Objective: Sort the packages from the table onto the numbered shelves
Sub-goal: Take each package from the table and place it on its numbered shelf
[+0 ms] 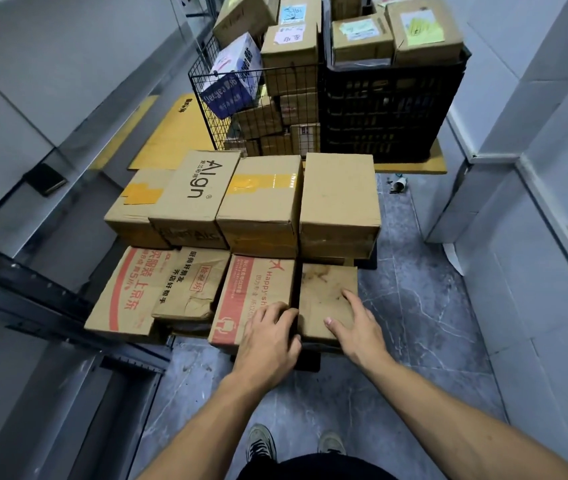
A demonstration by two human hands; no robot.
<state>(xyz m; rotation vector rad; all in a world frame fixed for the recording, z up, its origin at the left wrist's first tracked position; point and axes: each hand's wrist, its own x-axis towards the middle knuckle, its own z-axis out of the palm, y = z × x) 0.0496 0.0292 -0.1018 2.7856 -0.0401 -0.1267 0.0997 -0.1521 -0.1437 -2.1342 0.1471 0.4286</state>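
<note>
So the small plain box [324, 285] sits right under the right hand [353, 322], which lies flat on top with fingers spread. The left hand [270, 336] is on its left edge, fingers hooked into the gap beside the red-printed box [254, 292]. Long axis runs away from both hands, imo.

Two rows of boxes are set out: the near row [254, 292] lies lower, and the far row [339, 192] is stacked higher behind it. Behind these, a wire basket [199, 84] is placed left and a crate [390, 109] right, each filled with boxes. A cardboard sheet [175, 133] is laid on the floor left of the basket
</note>
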